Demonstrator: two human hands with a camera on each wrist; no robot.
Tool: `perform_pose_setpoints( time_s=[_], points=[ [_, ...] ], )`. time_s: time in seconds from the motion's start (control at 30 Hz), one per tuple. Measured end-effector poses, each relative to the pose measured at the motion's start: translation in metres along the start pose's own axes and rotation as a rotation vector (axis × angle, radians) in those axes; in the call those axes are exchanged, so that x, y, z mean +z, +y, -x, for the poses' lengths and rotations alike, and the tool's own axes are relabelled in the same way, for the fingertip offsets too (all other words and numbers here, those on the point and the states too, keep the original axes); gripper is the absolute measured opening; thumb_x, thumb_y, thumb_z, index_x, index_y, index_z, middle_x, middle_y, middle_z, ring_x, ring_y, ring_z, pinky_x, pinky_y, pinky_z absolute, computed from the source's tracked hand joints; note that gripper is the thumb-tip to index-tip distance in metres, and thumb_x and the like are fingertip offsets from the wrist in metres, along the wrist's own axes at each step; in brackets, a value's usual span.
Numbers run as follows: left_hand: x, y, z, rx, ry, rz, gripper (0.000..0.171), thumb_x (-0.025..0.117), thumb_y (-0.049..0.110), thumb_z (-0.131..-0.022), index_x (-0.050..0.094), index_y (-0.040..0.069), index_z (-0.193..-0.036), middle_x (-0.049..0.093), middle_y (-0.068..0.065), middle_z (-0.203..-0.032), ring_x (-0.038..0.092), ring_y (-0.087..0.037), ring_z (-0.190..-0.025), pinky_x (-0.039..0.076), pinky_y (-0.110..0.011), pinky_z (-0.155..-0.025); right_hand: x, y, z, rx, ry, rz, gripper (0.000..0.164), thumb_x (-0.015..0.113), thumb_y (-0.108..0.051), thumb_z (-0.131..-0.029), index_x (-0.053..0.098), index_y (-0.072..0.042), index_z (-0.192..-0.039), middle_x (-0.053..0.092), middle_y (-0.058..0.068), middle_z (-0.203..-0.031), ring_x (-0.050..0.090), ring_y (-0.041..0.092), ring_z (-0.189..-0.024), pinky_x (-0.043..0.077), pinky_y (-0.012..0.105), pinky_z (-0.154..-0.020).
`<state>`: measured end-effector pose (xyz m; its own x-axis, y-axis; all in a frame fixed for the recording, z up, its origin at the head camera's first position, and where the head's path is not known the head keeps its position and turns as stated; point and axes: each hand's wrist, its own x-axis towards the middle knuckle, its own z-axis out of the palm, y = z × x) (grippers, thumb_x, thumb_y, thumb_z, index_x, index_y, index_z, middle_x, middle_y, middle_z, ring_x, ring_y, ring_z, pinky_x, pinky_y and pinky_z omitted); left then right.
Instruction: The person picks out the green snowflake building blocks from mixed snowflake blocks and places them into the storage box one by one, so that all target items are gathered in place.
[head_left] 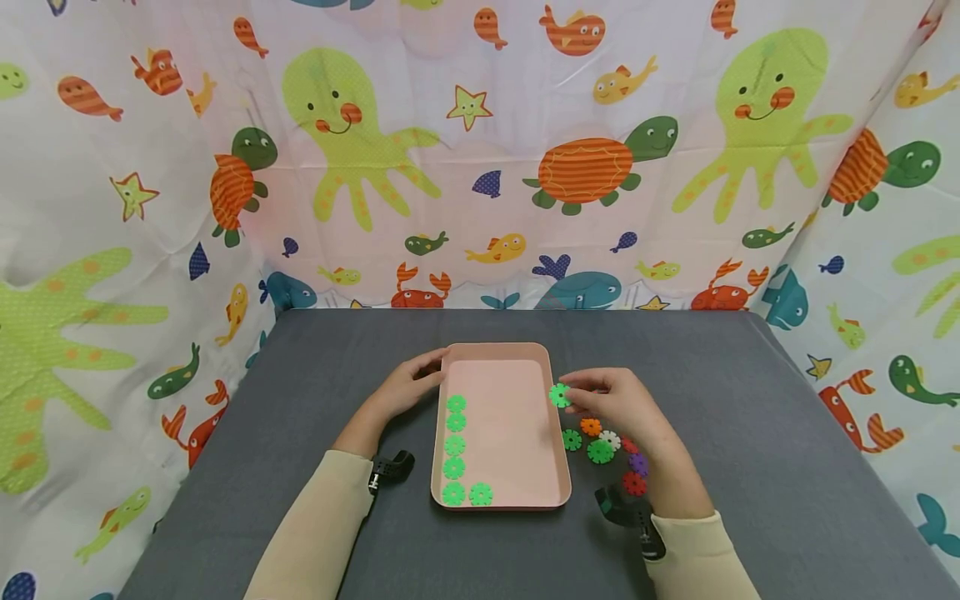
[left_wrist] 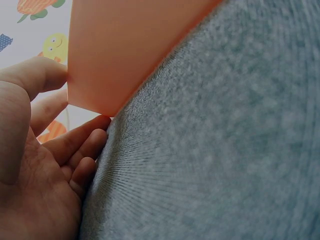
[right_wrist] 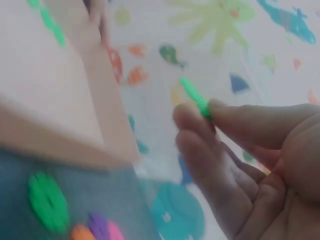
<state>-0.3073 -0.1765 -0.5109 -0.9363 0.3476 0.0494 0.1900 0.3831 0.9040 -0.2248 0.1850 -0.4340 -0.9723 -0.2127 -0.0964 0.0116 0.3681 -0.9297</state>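
A pink tray [head_left: 498, 502] lies on the grey table. Along its left side runs a column of green notched plastic discs [head_left: 454, 445], and one more green disc [head_left: 481, 494] lies beside the lowest. My left hand [head_left: 407, 385] touches the tray's outer wall near the far left corner; the left wrist view shows the thumb against the wall [left_wrist: 125, 45] and the lower fingers loosely bent at the tabletop. Just past the tray's right rim, my right hand [head_left: 617, 402] pinches a green notched disc [right_wrist: 196, 97] between thumb and fingertips, above the table.
Right of the tray lie loose discs: two green ones, the larger [head_left: 600, 452] nearer my wrist, an orange one [head_left: 591, 427], a white one [head_left: 610, 440], a purple one [head_left: 638, 464] and red ones [head_left: 634, 483]. A sea-animal printed curtain [head_left: 465, 183] hangs behind the table.
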Motion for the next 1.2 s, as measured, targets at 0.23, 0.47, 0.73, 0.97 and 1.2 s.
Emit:
perform_pose_setpoints(
  time_s=[0.23,0.47,0.73,0.97,1.2],
  points=[
    [0.0,0.001,0.001,0.003,-0.01,0.002,0.054,0.062,0.014,-0.104,0.046,0.007,-0.155,0.055,-0.021,-0.144,0.051,-0.038,-0.124,0.039,-0.055,-0.105,0.055,-0.005,-0.005,-0.047,-0.134,-0.038,0.023,0.072,-0.007,-0.097,0.074,0.004,-0.116,0.073,0.017,-0.094,0.072,0.037,-0.08,0.06,0.046,-0.075],
    [-0.004,0.004,0.001,0.026,-0.035,0.008,0.054,0.062,0.013,-0.104,0.046,0.003,-0.154,0.056,-0.023,-0.142,0.053,-0.038,-0.122,0.042,-0.052,-0.102,0.102,0.004,-0.007,-0.131,-0.197,0.199,0.013,0.071,-0.004,-0.094,0.077,-0.001,-0.105,0.07,0.01,-0.075,0.064,0.021,-0.061,0.052,0.032,-0.057],
    [-0.004,0.007,0.001,0.022,-0.03,-0.003,0.053,0.063,0.013,-0.104,0.046,0.002,-0.154,0.057,-0.024,-0.14,0.054,-0.036,-0.119,0.043,-0.051,-0.101,0.122,0.01,-0.006,-0.16,-0.135,0.436,0.007,0.077,-0.007,-0.089,0.08,-0.009,-0.094,0.067,-0.008,-0.078,0.057,0.008,-0.071,0.049,0.029,-0.068],
    [-0.005,0.006,0.001,0.015,-0.032,0.0,0.054,0.062,0.013,-0.104,0.046,0.003,-0.154,0.057,-0.024,-0.14,0.053,-0.036,-0.117,0.043,-0.05,-0.1,0.121,0.007,-0.004,-0.185,-0.139,0.488,0.007,0.078,-0.011,-0.09,0.079,-0.009,-0.097,0.067,-0.008,-0.08,0.058,0.008,-0.073,0.05,0.03,-0.07],
    [-0.005,0.004,0.001,0.014,-0.033,-0.004,0.054,0.062,0.013,-0.104,0.046,0.004,-0.155,0.057,-0.023,-0.14,0.053,-0.034,-0.118,0.043,-0.049,-0.099,0.087,-0.004,-0.005,-0.144,-0.078,0.428,0.015,0.075,-0.014,-0.094,0.078,-0.007,-0.107,0.068,-0.003,-0.086,0.058,0.014,-0.071,0.05,0.031,-0.062]
  ],
)
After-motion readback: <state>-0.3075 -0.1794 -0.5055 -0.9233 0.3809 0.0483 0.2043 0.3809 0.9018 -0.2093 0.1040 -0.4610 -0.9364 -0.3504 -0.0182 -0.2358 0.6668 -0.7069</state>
